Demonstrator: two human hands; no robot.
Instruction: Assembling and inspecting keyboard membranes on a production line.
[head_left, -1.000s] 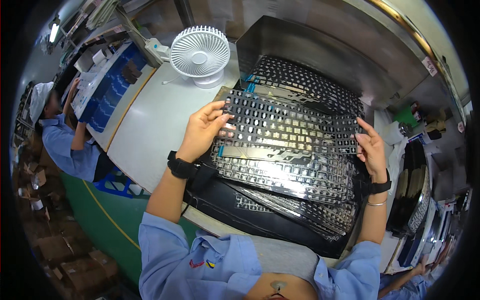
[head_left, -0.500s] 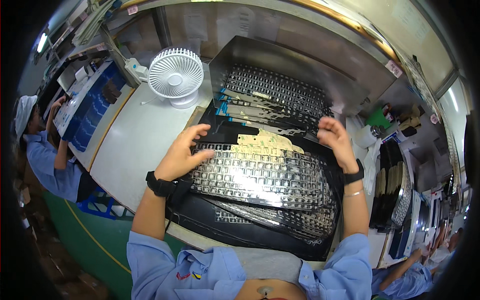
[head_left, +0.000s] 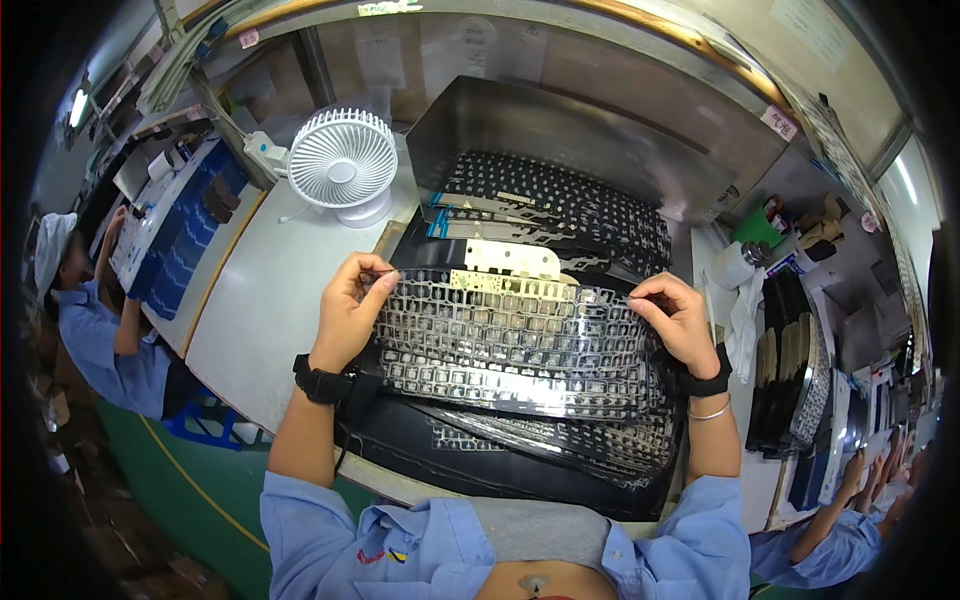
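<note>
A thin dark keyboard grid sheet with rows of square openings spans the space between my hands. My left hand pinches its upper left corner, and the thumb and fingers of my right hand close on its upper right corner. Beneath it lie more shiny keyboard sheets, fanned out in a loose stack. Just behind its top edge stands a pale cream strip with a cut-out outline. Farther back are grey strips with blue ends and another black keyboard sheet.
A white desk fan stands at the back left of the white table. A dark upright panel backs the stacks. To the right are a white bottle, a green container and stacked sheets. A co-worker sits at far left.
Both hands were open above the stack's sides. They have closed on the upper corners of a grid sheet, which now sits raised over the others.
</note>
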